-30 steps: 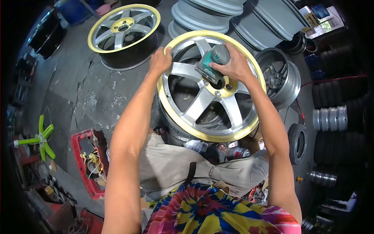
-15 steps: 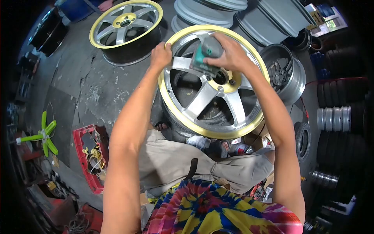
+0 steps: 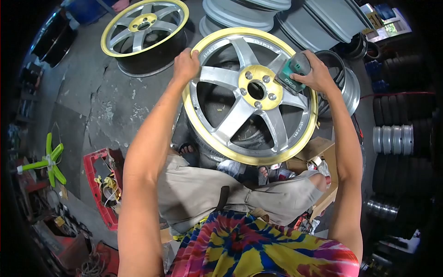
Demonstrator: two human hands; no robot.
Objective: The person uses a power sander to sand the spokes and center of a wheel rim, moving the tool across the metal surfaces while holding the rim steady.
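Observation:
A silver alloy wheel (image 3: 227,121) with a yellow outer lip and yellow hub sits tilted in front of my knees. My left hand (image 3: 186,66) is closed on its upper left edge, thumb over the lip. In my right hand (image 3: 318,75) is a green and grey power sander (image 3: 291,74) marked DCA. The sander rests against the spokes at the right of the hub, and its underside is hidden. Under the wheel, part of a tire shows through the gaps.
Another yellow-lipped wheel (image 3: 145,28) lies at the upper left. Grey rims (image 3: 318,23) are stacked behind, with a dark rim (image 3: 339,78) at the right. A red crate (image 3: 99,189) stands at the left, a cardboard box (image 3: 323,154) at the right. Tires (image 3: 397,111) line the right side.
My right hand has moved the sander from the upper left of the hub across to its right side, uncovering the hub and the upper spokes. My left hand keeps its hold on the edge.

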